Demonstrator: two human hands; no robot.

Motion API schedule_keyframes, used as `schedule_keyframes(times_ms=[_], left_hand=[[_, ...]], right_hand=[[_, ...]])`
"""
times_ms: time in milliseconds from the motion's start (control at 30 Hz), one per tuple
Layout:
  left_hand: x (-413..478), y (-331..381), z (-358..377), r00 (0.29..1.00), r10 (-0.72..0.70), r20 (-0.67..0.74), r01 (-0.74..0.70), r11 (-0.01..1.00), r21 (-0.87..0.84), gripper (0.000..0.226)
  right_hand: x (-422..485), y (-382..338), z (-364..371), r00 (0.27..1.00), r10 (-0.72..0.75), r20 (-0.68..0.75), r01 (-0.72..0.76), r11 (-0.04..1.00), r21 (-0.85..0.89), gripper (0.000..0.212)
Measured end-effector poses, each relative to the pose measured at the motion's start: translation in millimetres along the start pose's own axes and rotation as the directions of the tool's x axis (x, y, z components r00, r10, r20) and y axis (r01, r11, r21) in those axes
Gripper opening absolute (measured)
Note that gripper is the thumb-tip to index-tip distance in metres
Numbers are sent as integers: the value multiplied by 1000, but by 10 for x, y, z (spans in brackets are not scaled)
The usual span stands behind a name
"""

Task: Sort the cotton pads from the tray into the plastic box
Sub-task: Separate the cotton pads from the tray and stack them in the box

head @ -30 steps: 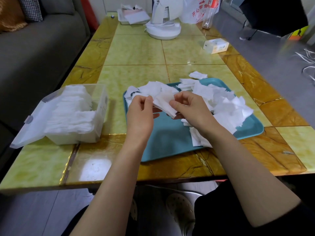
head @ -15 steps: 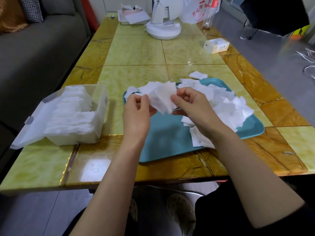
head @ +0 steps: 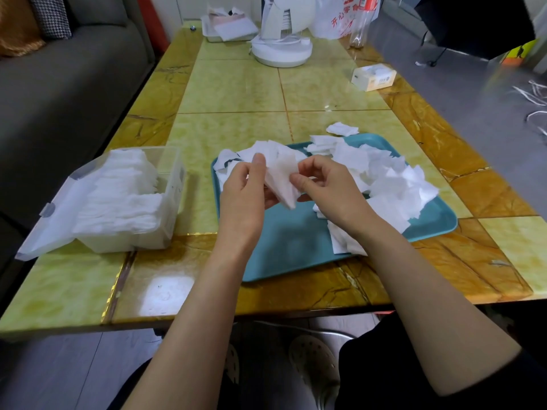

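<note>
A: hands, status?
B: L hand (head: 242, 196) grips a pad stack (head: 279, 179) by its left edge, thumb up on the near face, fingers curled behind. R hand (head: 328, 190) pinches the stack's right edge w/ thumb + index, other fingers loosely curled. Both hold it up over the near-left part of the tray, stack tilted and off the surface.

A: tray?
B: teal tray (head: 284, 250) sits centre-right on the table (head: 236, 90), close to the near edge. Loose cotton pads (head: 384, 179) are heaped along its right + far sides, and a few hang over the near rim by the R wrist. One stray pad (head: 342, 129) lies on the tabletop just past the far rim.

A: box?
B: clear plastic box (head: 174, 184) is left of the tray, apart from it. Its lid (head: 50, 220) is flipped open to the near-left. Packed pads (head: 118, 190) stand in rows inside and fill most of it. Can't tell what's at the box's right end.

A: anything else?
B: at the far end, a white fan base (head: 281, 48), a plastic bag (head: 340, 22) w/ red print and a clear bottle (head: 359, 31). A small carton (head: 373, 76) sits far right. A grey sofa (head: 59, 93) is left of the table.
</note>
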State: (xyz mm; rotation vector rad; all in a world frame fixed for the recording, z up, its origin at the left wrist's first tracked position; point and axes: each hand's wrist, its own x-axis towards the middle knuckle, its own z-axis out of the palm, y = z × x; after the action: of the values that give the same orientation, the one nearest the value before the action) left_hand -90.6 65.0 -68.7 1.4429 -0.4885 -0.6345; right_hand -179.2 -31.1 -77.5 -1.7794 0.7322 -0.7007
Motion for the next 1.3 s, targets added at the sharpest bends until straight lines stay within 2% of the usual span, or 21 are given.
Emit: schedule_keyframes(times_ms=[67,167,200,267,333,433,500,533,600,667,700,767,933,1000,1100,1300], left_hand=[[-8,-4,-6,1000,-1,24,1,1000,18,23],[-11,-38,-50,994,106,16,-106,956,273,21],[-10,-52,-62,990,141,13,-137,932,337,21],[-8,-50,-80,984,178,4,-164,899,407,22],[2,-40,-103,983,181,-16,-159,903,398,24],[23,-5,-126,993,116,-28,-105,962,254,42],[22,20,-144,992,127,-4,-125,977,172,32],[32,27,-161,986,168,-8,-163,968,188,26],[74,34,-226,962,269,-53,-247,932,265,20],[107,81,-329,930,349,-117,-290,890,352,12],[136,88,-397,915,378,-141,-299,869,394,12],[176,78,-502,904,395,-163,-283,839,464,15],[166,55,-583,899,395,-187,-243,808,537,17],[168,56,-592,900,388,-198,-227,805,548,18],[189,51,-619,904,370,-217,-200,811,550,29],[209,48,-650,916,338,-217,-188,837,513,31]], right_hand=[[-2,1,17,1000,24,14,-24,1000,10,9],[-4,-28,28,995,54,84,-57,998,37,28],[-8,-36,30,994,53,99,-57,997,44,29],[-24,-55,38,995,38,92,-41,999,22,18],[-31,-74,43,997,36,64,-40,996,77,5],[-25,-116,38,993,86,80,-107,945,309,7],[-28,-150,52,987,107,124,-148,907,395,7],[-33,-150,82,985,109,133,-154,905,398,5],[-42,-108,158,993,79,85,-98,960,263,4],[-17,-5,218,999,-50,19,51,993,-107,11],[8,49,235,993,-109,41,116,956,-271,18],[90,156,253,979,-149,142,197,878,-436,34],[388,141,468,937,-150,317,323,718,-617,60],[505,122,585,921,-82,380,336,661,-671,65],[596,115,700,910,53,411,301,596,-745,61],[417,8,686,930,-29,368,347,402,-847,37]])
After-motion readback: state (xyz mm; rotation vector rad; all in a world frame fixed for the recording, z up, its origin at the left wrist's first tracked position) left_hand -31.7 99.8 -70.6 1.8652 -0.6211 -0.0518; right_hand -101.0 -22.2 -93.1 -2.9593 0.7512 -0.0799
